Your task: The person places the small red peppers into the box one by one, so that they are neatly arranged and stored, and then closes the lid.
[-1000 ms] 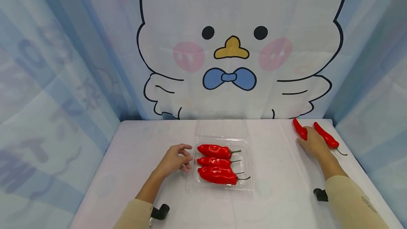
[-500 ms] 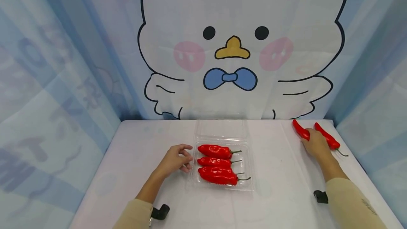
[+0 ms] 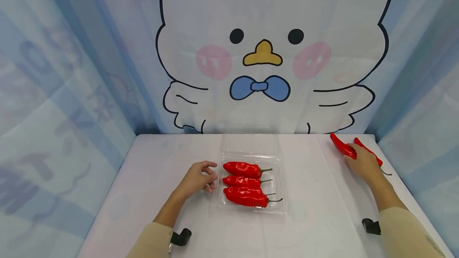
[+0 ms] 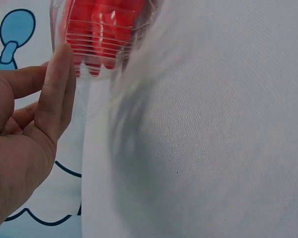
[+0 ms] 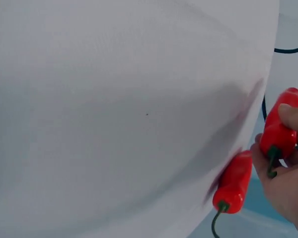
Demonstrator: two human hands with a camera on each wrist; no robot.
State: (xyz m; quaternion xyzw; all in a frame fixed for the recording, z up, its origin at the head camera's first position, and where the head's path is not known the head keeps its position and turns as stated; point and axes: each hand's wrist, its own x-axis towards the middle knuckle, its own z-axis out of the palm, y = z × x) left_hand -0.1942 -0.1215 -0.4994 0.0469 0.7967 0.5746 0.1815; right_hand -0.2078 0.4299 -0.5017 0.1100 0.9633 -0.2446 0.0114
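Note:
My right hand (image 3: 363, 165) grips a red chili pepper (image 3: 342, 145) at the back right of the table; in the right wrist view, the thumb lies across this pepper (image 5: 280, 126), and its green stem points down. Right beside that hand lies a second red pepper (image 3: 379, 162), partly hidden by it in the head view. My left hand (image 3: 197, 179) is at the left side of a clear plastic box (image 3: 282, 194), its fingers loosely bent and a fingertip (image 4: 63, 52) right at the box's wall. Several red peppers (image 3: 244, 169) lie side by side inside, stems to the right.
The box's clear lid (image 3: 249, 144) is folded back towards the rear edge of the white table (image 3: 315, 222). Behind hangs a curtain (image 3: 272, 3) with a cartoon bird; blue curtains (image 3: 64, 130) enclose the sides.
My right hand has moved slightly right and towards me, drawing the gripped pepper with it, so that it overlaps the second pepper more. My left hand and the box stay put.

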